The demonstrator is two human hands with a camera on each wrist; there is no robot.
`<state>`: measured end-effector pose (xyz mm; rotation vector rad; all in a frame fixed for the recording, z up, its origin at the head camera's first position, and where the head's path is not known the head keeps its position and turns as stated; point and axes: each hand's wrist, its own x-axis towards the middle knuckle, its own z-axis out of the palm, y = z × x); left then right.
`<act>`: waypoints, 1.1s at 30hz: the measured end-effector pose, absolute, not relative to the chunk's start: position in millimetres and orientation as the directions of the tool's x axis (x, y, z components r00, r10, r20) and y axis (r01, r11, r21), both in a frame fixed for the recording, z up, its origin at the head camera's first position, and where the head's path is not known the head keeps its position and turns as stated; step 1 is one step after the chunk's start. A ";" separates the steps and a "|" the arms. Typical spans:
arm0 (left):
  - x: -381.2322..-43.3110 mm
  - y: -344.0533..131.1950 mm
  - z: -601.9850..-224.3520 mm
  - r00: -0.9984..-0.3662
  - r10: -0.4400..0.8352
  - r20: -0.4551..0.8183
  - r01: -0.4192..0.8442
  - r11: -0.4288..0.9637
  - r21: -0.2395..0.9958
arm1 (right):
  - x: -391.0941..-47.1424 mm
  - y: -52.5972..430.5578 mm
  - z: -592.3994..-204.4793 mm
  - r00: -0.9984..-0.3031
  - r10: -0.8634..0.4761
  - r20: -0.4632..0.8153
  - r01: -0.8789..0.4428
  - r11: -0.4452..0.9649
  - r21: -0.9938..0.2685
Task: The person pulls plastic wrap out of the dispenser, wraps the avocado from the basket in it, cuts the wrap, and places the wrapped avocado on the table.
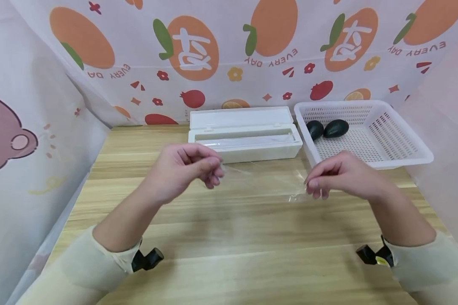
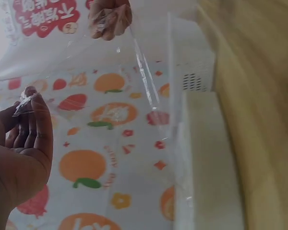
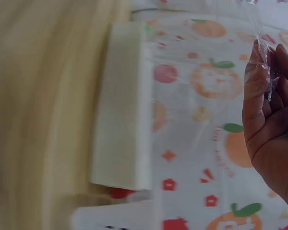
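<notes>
L hand point(image 1: 184, 171) & R hand point(image 1: 341, 176) both pinch cling film point(image 1: 267, 180), so pull w/ even tension twd 6 o'clock from dispenser box point(image 1: 263, 153) at 12

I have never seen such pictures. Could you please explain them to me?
There is no robot here, only a person's bare left hand and right hand. The wide picture comes from a camera on the head, looking forward and down; the others come from wrist cameras, each watching its own hand's work. On the wooden table stand an open white box, with what looks like a roll inside, and a white basket holding two dark green oval things. The fingers of both hands pinch clear film, which spans the gap between them.
</notes>
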<state>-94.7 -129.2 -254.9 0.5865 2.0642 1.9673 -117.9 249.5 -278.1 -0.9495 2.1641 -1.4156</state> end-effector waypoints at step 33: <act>-79.5 -149.6 -392.0 -0.738 0.654 -0.168 0.189 0.439 0.878 | -92.5 210.6 -410.9 -0.622 -0.782 -0.021 -0.590 0.487 -0.644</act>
